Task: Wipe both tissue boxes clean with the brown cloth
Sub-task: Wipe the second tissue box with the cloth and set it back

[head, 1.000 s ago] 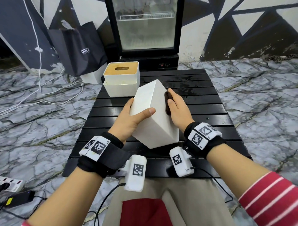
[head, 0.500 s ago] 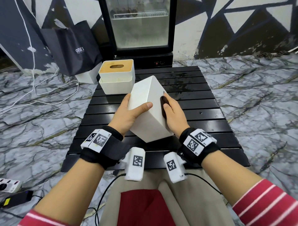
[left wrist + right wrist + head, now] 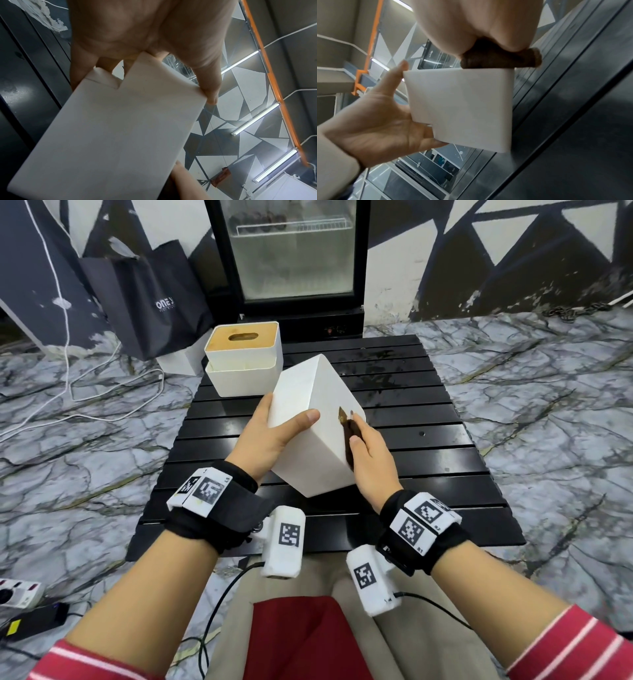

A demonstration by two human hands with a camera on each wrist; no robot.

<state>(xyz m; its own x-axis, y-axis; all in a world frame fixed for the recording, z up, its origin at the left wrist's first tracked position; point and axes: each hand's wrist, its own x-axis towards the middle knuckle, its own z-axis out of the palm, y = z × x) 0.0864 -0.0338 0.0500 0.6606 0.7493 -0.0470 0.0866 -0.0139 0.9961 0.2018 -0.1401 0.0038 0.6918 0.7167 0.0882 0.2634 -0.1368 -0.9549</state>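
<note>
A white tissue box (image 3: pixel 308 440) is tilted above the black counter (image 3: pixel 428 446), its long axis pointing away. The left hand (image 3: pixel 263 440) grips it; the right hand (image 3: pixel 371 463) holds the brown cloth (image 3: pixel 351 440) against its right side. A second tissue box (image 3: pixel 245 361) stands far-left.

The nearer tissue box (image 3: pixel 318 446) is plain white; the farther tissue box (image 3: pixel 245 378) is white with a tan lid. The cloth (image 3: pixel 500 59) is dark brown. The surface (image 3: pixel 428 455) is black and slatted.
</note>
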